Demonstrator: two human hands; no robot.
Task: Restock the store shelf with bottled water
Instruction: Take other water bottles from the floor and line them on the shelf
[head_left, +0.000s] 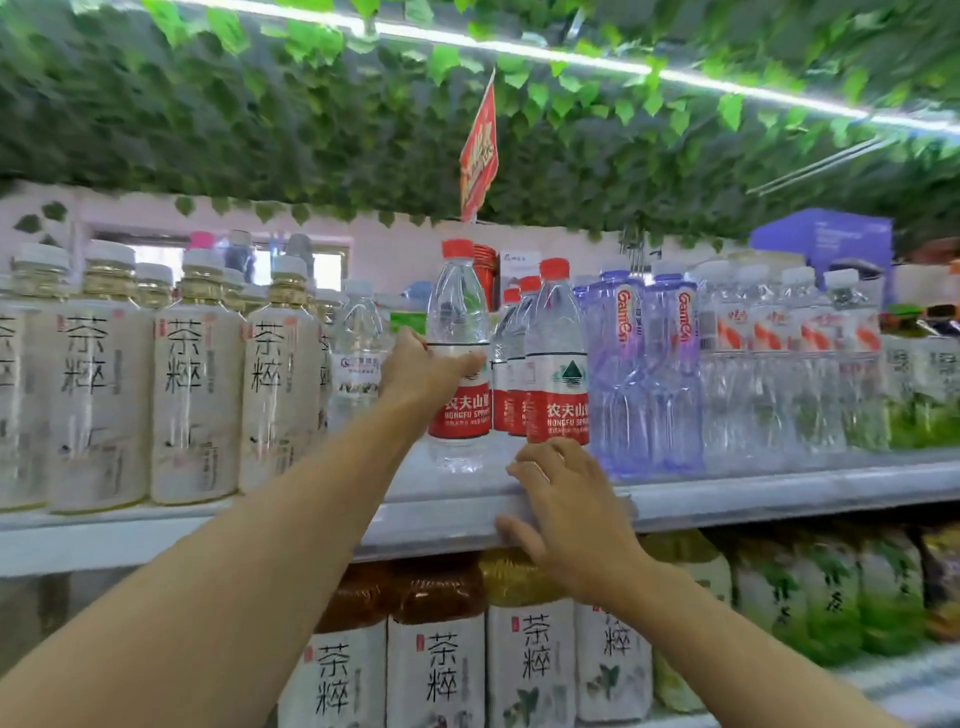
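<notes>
Red caps and red labels mark the water bottles on the upper shelf (779, 493). The left hand (421, 371) reaches up and grips one water bottle (460, 332) around its middle, at the top edge of the label, with fingers and thumb wrapped round the clear plastic. That bottle stands upright; its base sits at or just above the shelf board near the front edge, though contact cannot be told for sure. Just to its right stands a short row of matching red-labelled bottles (558, 364), the front one upright and close to the held bottle but apart from it.

The right hand (563, 512) lies lower, on the front lip of the same shelf, fingers spread and relaxed, holding nothing. Its fingertips rest just below the base of the front bottle in the row, and the thumb hooks under the shelf edge. The two hands are apart, the left higher and to the left of the right.

Left of the held bottle are a clear bottle with a pale label (358, 358) and then tall tea bottles (195, 395) with white caps. Right of the row stand blue-tinted bottles (644, 374) and more clear bottles (779, 364). More tea bottles (441, 670) fill the shelf below, and green leaves (311, 130) hang overhead beside a red sign (479, 150).
</notes>
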